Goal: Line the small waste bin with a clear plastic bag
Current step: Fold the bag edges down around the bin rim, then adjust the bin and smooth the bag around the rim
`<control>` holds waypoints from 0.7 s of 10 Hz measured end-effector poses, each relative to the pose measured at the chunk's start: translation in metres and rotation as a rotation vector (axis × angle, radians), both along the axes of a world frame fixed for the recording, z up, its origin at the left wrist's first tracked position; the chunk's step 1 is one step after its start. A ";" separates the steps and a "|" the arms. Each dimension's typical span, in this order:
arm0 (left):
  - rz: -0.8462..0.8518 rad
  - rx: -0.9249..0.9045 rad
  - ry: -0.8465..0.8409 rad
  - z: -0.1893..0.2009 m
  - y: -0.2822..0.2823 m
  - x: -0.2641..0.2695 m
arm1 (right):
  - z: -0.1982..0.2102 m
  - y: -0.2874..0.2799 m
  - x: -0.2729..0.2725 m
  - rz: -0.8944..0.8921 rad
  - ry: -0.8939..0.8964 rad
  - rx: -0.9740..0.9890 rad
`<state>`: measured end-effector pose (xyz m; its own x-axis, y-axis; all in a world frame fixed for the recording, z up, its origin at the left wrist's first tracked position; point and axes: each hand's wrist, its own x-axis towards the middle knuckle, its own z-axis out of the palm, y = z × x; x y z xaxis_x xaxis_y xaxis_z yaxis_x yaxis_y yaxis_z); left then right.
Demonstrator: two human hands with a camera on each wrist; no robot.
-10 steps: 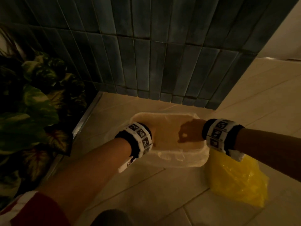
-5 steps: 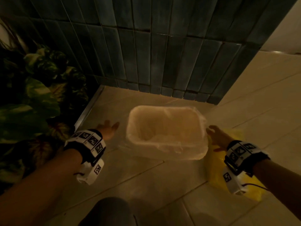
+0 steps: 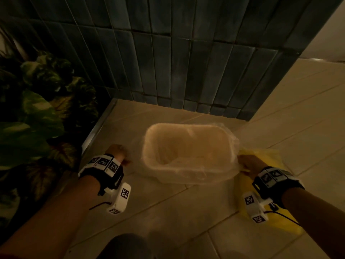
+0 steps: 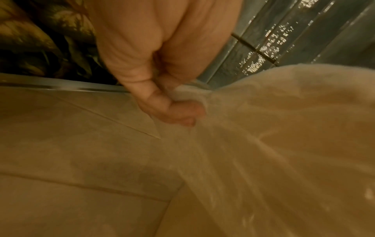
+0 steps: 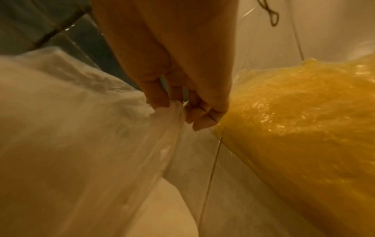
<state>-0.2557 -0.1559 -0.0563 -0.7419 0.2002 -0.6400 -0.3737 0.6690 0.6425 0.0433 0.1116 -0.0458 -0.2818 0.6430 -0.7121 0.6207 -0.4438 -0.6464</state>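
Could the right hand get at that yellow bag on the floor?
Probably yes: the yellow bag lies right beside and under the right hand, nothing between. But that hand is busy pinching the clear bag.

No readable words, brands or numbers show in any view. The only signs are black-and-white square coded markers on the wristbands [image 3: 104,162] and the white wrist camera housings [image 3: 120,200], not legible as text.

Plant [image 3: 37,116] left, yellow bag [image 3: 265,184] right, tiled wall [image 3: 186,62] behind bin [image 3: 186,176]; open floor [image 3: 168,212] nearside.
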 end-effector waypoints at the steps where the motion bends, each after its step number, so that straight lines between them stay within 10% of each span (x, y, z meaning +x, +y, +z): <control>1: 0.184 0.150 -0.071 0.000 -0.004 -0.003 | -0.009 0.008 0.015 -0.270 0.172 -0.149; 3: 0.444 0.396 -0.253 0.006 -0.011 0.008 | -0.006 0.008 0.019 -0.426 0.305 -0.198; 7: 0.163 0.141 -0.162 0.029 0.009 0.011 | 0.008 0.009 0.000 0.238 -0.178 0.009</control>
<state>-0.2446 -0.1467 -0.0275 -0.6619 0.1825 -0.7270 -0.5744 0.4997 0.6483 0.0430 0.1209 -0.0381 -0.2966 0.5804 -0.7584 0.8106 -0.2669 -0.5212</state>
